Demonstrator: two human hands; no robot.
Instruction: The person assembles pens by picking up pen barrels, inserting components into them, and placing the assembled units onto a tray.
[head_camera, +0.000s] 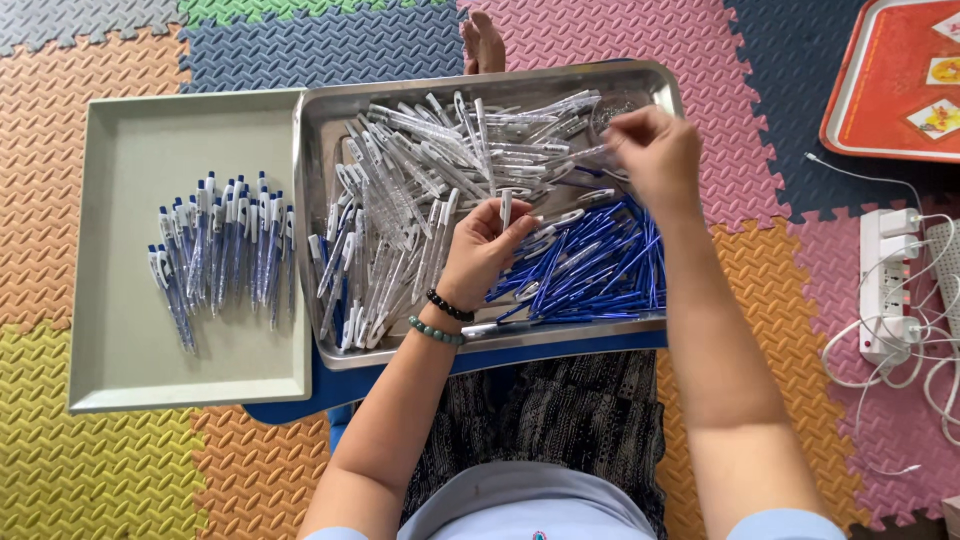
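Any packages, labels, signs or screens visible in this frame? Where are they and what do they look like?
No packages, signs or screens.
Small square picture cards: on the orange-red tray at the top right, three partly in view, pale with yellow and red images; details too small to tell.

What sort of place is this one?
Probably a home floor used for piecework: coloured foam puzzle mats, a power strip lying on them, and a metal tray of pen parts across the seated person's lap.
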